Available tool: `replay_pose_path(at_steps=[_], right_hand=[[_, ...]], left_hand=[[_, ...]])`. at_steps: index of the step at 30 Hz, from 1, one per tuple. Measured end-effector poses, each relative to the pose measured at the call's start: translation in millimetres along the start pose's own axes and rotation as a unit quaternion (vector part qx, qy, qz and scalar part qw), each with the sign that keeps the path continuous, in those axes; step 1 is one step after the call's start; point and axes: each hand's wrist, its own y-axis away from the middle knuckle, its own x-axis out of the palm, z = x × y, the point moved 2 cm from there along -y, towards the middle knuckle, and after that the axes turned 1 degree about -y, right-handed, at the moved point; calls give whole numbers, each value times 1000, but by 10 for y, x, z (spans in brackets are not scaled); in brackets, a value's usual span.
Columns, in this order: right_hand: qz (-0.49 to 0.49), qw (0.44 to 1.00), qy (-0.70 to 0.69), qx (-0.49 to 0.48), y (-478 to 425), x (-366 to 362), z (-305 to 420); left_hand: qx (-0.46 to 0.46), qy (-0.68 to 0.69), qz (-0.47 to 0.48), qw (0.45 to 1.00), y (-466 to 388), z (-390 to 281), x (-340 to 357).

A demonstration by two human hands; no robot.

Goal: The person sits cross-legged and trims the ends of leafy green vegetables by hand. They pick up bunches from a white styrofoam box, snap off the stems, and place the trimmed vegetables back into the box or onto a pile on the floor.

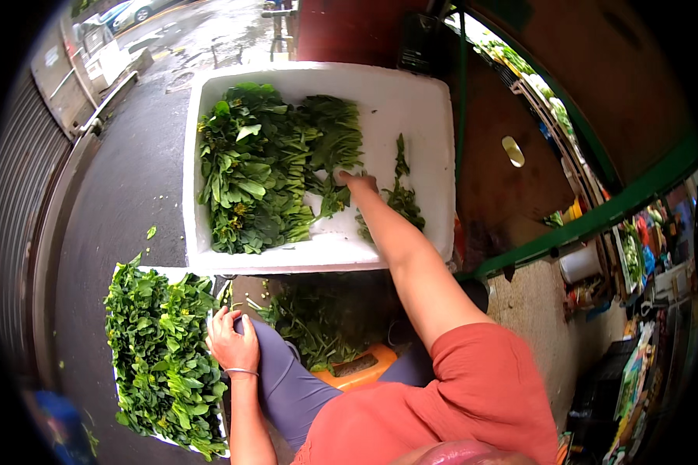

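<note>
My right hand (358, 181) reaches into a white foam box (407, 104), its fingers down among leafy greens. A flowering leafy green (333, 199) lies against the fingers; whether they grip it is hidden. Left of it, bunches of flowering greens (250, 168) lie in rows with their cut stems to the right. A smaller bunch (331, 128) sits beside them near the box's far wall. Loose greens (406, 200) lie to the right of my forearm. My left hand (234, 340) rests on my knee, fingers slightly apart and holding nothing.
A second white box (224, 427), heaped with greens (166, 354), stands at my left. Below the foam box, more greens (320, 325) lie behind an orange plastic stool or container (360, 369). A green metal bar (593, 229) crosses at right. A roller shutter (26, 221) stands far left.
</note>
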Motion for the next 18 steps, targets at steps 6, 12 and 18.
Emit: replay_pose_path(at_steps=[6,12,18], right_hand=[[18,1000,4,9,117,126,-48],[-38,996,8,-75,-296,243,-253],[110,970,-217,-25,-229,-263,-205]], left_hand=[[-5,-23,-21,999,-5,33,31],[-8,-26,-19,999,-38,3,18],[-24,-29,-1,999,-16,-17,-23]])
